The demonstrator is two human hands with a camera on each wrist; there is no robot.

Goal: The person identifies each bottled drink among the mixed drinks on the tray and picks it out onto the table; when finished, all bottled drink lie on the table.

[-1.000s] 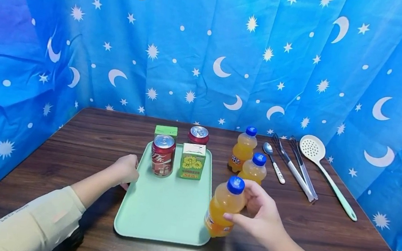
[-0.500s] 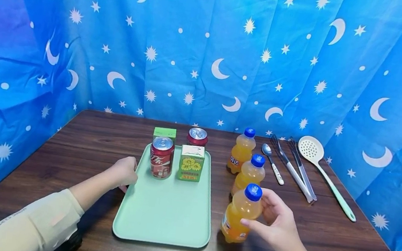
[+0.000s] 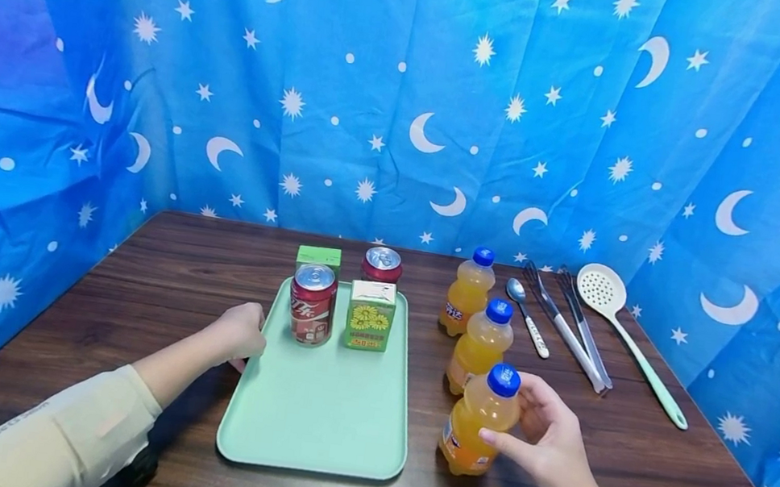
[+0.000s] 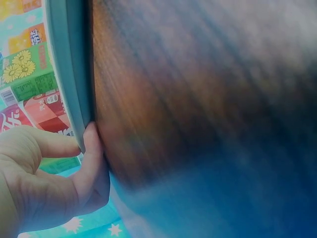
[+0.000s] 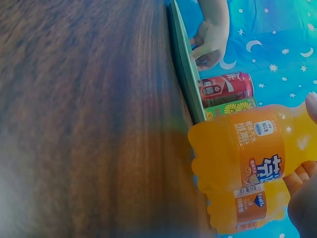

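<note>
My right hand grips an orange soda bottle with a blue cap near its upper part, thumb in front and fingers behind. The bottle is upright, right of the tray; whether its base touches the table I cannot tell. Behind it stand two like bottles, a middle one and a far one. My left hand pinches the left rim of a light green tray; the left wrist view shows thumb and finger on the rim. On the tray stand a red soda can and a green drink carton.
Behind these are a second can and another green carton, partly hidden. At the right lie a spoon, a whisk, tongs and a slotted skimmer. A blue curtain surrounds the wooden table.
My right hand has carried the bottle from over the tray's right edge to the right, away from the tray and in front of the other bottles. The left hand stays on the rim.
</note>
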